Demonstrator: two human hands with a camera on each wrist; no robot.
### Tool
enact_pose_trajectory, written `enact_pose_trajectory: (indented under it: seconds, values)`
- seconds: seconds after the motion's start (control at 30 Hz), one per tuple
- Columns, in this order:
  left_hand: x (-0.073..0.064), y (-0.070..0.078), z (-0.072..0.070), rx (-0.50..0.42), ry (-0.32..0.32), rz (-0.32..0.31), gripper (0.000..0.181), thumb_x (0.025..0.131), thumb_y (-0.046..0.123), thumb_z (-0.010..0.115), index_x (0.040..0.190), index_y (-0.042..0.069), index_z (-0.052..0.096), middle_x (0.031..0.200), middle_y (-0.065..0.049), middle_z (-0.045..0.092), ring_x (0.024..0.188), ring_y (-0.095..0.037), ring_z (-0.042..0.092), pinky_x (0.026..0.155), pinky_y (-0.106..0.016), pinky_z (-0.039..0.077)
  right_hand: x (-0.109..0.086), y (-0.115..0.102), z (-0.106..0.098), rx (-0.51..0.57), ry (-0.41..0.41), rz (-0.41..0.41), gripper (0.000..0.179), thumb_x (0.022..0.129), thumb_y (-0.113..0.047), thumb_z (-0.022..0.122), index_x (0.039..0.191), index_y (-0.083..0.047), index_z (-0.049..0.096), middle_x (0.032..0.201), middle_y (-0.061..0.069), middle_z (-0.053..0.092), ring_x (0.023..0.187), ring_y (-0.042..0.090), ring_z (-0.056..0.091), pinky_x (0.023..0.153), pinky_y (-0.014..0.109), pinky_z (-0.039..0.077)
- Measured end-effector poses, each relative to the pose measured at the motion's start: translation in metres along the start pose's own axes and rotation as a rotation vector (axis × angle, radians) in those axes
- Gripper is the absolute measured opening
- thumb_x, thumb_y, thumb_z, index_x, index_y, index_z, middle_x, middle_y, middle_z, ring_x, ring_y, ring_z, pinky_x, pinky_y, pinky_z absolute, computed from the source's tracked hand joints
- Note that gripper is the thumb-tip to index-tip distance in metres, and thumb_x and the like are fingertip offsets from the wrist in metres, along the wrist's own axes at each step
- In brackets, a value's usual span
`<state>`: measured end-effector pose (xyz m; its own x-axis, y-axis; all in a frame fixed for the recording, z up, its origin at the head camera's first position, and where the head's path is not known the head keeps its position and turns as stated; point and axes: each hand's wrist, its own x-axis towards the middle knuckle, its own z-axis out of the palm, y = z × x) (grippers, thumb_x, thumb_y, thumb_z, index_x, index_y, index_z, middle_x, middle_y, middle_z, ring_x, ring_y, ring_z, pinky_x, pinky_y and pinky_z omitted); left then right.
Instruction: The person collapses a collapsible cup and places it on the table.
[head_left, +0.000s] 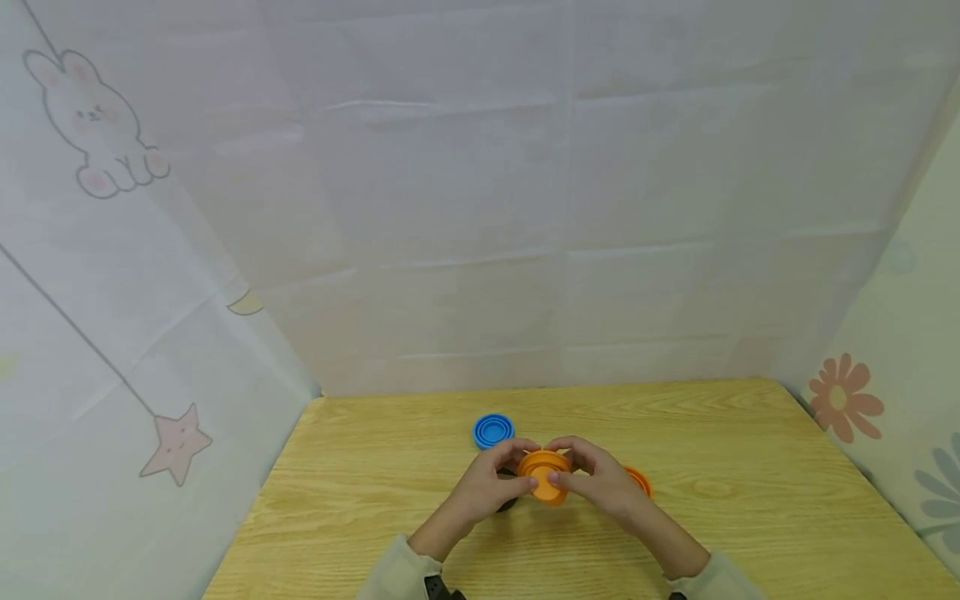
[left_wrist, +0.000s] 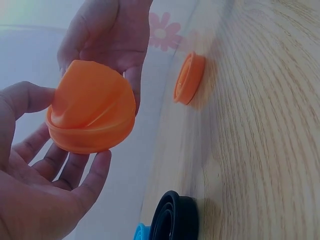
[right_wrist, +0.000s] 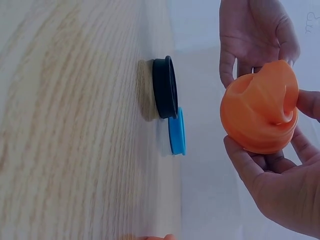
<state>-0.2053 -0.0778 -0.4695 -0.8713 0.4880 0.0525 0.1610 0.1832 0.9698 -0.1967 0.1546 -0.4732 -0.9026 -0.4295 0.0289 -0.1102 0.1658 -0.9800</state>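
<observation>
Both hands hold an orange collapsible silicone cup (head_left: 550, 483) up over the table, between them. Its soft wall is folded and bent inward, as both wrist views show (left_wrist: 92, 100). My left hand (head_left: 482, 490) grips the cup's left side, thumb against the wall and fingers along the rim. On the opposite side, my right hand (head_left: 609, 486) pinches it with the thumb on the wall and the fingers at the rim. A black flattened cup (right_wrist: 164, 89) sits on the table, partly hidden behind the left hand in the head view.
A blue flattened cup (head_left: 493, 430) lies further back, with concentric rings facing up. Partly covered by the right hand, another flattened orange cup (head_left: 641, 480) rests on the wooden table (head_left: 360, 483). Printed cloth (head_left: 480, 208) hangs behind and along the sides.
</observation>
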Motion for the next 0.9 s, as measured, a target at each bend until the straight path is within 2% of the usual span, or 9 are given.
enact_pose_trajectory:
  seconds: [0.13, 0.27, 0.43, 0.5, 0.73, 0.83, 0.9]
  values:
    - [0.0002, 0.0011, 0.0007, 0.005, 0.02, -0.01, 0.04, 0.093, 0.019, 0.073, 0.131, 0.01, 0.062, 0.112, -0.007, 0.068, 0.098, -0.024, 0.061, 0.082, -0.028, 0.054, -0.0005, -0.0002, 0.0008, -0.003, 0.01, 0.011, 0.044, 0.098, -0.025, 0.069, 0.135, -0.006, 0.057, 0.105, 0.014, 0.063, 0.098, 0.027, 0.058, 0.082, 0.042, 0.055]
    - [0.0002, 0.0017, 0.0, -0.027, 0.037, -0.03, 0.042, 0.094, 0.021, 0.072, 0.132, 0.009, 0.061, 0.114, -0.006, 0.068, 0.099, -0.02, 0.061, 0.084, -0.029, 0.054, -0.0014, -0.0001, 0.0009, 0.044, 0.017, 0.027, 0.048, 0.101, -0.027, 0.065, 0.14, -0.003, 0.053, 0.114, 0.016, 0.063, 0.104, 0.026, 0.061, 0.087, 0.04, 0.055]
    - [-0.0005, 0.0025, -0.0029, -0.186, 0.062, -0.064, 0.048, 0.095, 0.022, 0.072, 0.137, 0.005, 0.057, 0.116, -0.007, 0.065, 0.102, -0.019, 0.061, 0.093, -0.04, 0.055, -0.0019, 0.0017, -0.0016, 0.181, 0.058, 0.056, 0.055, 0.103, -0.029, 0.061, 0.146, 0.001, 0.044, 0.133, 0.018, 0.057, 0.116, 0.024, 0.061, 0.096, 0.033, 0.055]
    - [-0.0006, 0.0024, -0.0036, -0.256, 0.08, -0.065, 0.049, 0.095, 0.02, 0.071, 0.138, 0.003, 0.054, 0.116, -0.008, 0.064, 0.103, -0.018, 0.061, 0.095, -0.04, 0.055, -0.0022, 0.0022, -0.0028, 0.222, 0.077, 0.049, 0.055, 0.104, -0.029, 0.06, 0.147, 0.001, 0.043, 0.137, 0.019, 0.054, 0.12, 0.024, 0.06, 0.098, 0.032, 0.054]
    - [-0.0017, 0.0036, 0.0002, -0.395, 0.159, 0.02, 0.051, 0.096, 0.009, 0.069, 0.139, -0.005, 0.046, 0.112, -0.006, 0.062, 0.098, -0.016, 0.06, 0.087, -0.028, 0.057, -0.0038, 0.0025, 0.0021, 0.315, 0.117, 0.009, 0.054, 0.103, -0.024, 0.061, 0.147, 0.0, 0.041, 0.139, 0.022, 0.049, 0.121, 0.024, 0.06, 0.1, 0.038, 0.054]
    - [-0.0028, 0.0034, 0.0029, -0.427, 0.154, 0.029, 0.05, 0.096, 0.008, 0.069, 0.138, -0.005, 0.044, 0.111, -0.006, 0.062, 0.098, -0.016, 0.06, 0.086, -0.027, 0.057, -0.0048, 0.0026, 0.0055, 0.339, 0.129, 0.007, 0.055, 0.103, -0.024, 0.062, 0.148, -0.001, 0.04, 0.139, 0.02, 0.049, 0.121, 0.023, 0.06, 0.102, 0.041, 0.052]
    - [-0.0035, 0.0026, 0.0034, -0.425, 0.126, 0.022, 0.05, 0.096, 0.01, 0.07, 0.137, -0.003, 0.043, 0.114, -0.006, 0.063, 0.1, -0.016, 0.06, 0.087, -0.028, 0.057, -0.0056, 0.0015, 0.0059, 0.348, 0.126, -0.001, 0.055, 0.103, -0.024, 0.061, 0.149, -0.001, 0.04, 0.139, 0.019, 0.05, 0.121, 0.023, 0.06, 0.103, 0.041, 0.052]
